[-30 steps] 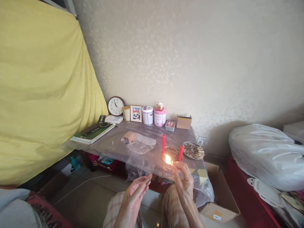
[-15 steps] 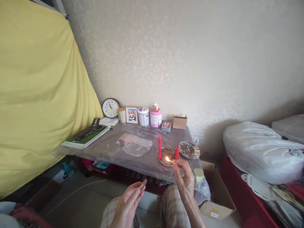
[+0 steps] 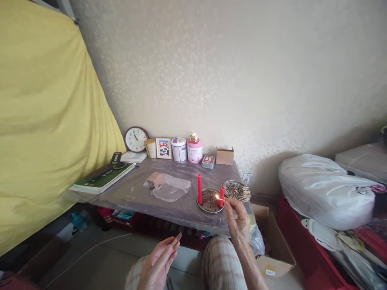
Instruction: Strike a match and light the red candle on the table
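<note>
Between the thumb and fingers of my right hand [image 3: 238, 219] is a burning match [image 3: 220, 198], its flame just in front of the shorter red candle [image 3: 222, 194]. A taller red candle [image 3: 199, 189] stands upright on the left side of the same round metal plate [image 3: 208, 209], which is strewn with dark bits. I see no flame on either wick. My left hand [image 3: 160, 257], low in front of the table, grips a small matchbox [image 3: 176, 239]. Beside the candles, a second round plate [image 3: 231, 183] bears dark bits and several pale matchsticks [image 3: 246, 194].
A plastic-covered table [image 3: 133, 197] carries a crumpled clear bag [image 3: 172, 188], a green book [image 3: 102, 177], a clock [image 3: 136, 139], tins [image 3: 179, 151] and a small open box [image 3: 225, 156]. An open carton [image 3: 273, 241] and white plastic bag [image 3: 320, 191] are at the right.
My right hand has turned the lit match closer to the shorter candle, and its flame looks smaller. The view has shifted slightly to the right. My left hand still holds the matchbox.
</note>
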Action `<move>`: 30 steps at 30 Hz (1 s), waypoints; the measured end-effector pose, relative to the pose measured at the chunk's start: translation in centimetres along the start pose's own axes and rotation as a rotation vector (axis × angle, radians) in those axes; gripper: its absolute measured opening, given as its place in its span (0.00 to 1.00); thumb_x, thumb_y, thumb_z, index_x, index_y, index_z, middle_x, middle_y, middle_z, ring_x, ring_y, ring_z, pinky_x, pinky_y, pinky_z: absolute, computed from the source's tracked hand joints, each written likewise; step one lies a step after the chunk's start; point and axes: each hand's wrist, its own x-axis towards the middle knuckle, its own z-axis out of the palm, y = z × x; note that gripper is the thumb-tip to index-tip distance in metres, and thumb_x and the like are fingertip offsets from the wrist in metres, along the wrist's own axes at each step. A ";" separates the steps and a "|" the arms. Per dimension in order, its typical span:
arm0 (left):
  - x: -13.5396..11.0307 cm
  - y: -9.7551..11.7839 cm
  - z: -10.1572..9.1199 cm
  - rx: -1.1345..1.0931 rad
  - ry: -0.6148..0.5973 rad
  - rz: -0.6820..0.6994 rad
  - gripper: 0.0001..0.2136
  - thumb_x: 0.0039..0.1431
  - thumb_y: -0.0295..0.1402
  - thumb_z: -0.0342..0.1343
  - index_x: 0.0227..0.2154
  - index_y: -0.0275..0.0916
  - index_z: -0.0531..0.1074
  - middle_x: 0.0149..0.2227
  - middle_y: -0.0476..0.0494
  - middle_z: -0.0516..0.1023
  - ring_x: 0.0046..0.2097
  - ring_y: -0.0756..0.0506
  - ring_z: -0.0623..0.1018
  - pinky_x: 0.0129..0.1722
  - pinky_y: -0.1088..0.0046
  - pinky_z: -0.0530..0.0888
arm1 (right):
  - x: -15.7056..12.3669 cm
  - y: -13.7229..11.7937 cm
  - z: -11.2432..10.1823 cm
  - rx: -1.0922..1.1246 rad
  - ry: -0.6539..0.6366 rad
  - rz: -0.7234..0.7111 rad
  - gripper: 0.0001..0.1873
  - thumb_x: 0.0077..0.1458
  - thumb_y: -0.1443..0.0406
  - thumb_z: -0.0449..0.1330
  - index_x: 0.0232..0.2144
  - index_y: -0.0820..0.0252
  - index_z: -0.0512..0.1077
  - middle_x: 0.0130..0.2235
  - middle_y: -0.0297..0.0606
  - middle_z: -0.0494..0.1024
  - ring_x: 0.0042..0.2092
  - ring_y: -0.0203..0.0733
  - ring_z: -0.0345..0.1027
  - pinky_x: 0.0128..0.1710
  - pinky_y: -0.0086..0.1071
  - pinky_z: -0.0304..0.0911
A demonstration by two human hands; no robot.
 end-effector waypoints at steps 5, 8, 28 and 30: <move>0.6 -0.4 -0.7 -0.018 0.001 -0.011 0.18 0.41 0.42 0.73 0.36 0.38 0.83 0.48 0.35 0.85 0.60 0.27 0.74 0.69 0.45 0.56 | 0.4 0.6 -0.1 0.042 -0.015 0.080 0.12 0.60 0.57 0.60 0.35 0.57 0.78 0.35 0.38 0.81 0.38 0.44 0.74 0.41 0.36 0.69; 0.9 -0.7 -1.2 -0.019 0.020 -0.018 0.18 0.41 0.41 0.73 0.36 0.38 0.83 0.48 0.35 0.85 0.62 0.26 0.71 0.69 0.46 0.56 | 0.6 1.2 -0.1 0.115 -0.008 0.176 0.14 0.58 0.55 0.62 0.36 0.59 0.79 0.36 0.40 0.83 0.37 0.44 0.75 0.39 0.36 0.70; 2.2 -2.0 -4.9 -0.022 0.004 -0.093 0.19 0.36 0.42 0.75 0.34 0.41 0.84 0.49 0.35 0.85 0.63 0.25 0.68 0.67 0.47 0.58 | 4.1 2.6 -0.4 0.430 0.090 0.462 0.19 0.40 0.51 0.72 0.29 0.60 0.79 0.30 0.38 0.82 0.32 0.42 0.72 0.36 0.37 0.69; 2.1 -2.0 -5.1 -0.038 0.009 -0.097 0.18 0.38 0.41 0.74 0.34 0.39 0.84 0.48 0.35 0.85 0.63 0.26 0.68 0.67 0.47 0.57 | 4.4 2.8 -0.5 0.435 0.085 0.484 0.19 0.39 0.51 0.73 0.28 0.60 0.80 0.30 0.37 0.82 0.32 0.41 0.71 0.37 0.36 0.68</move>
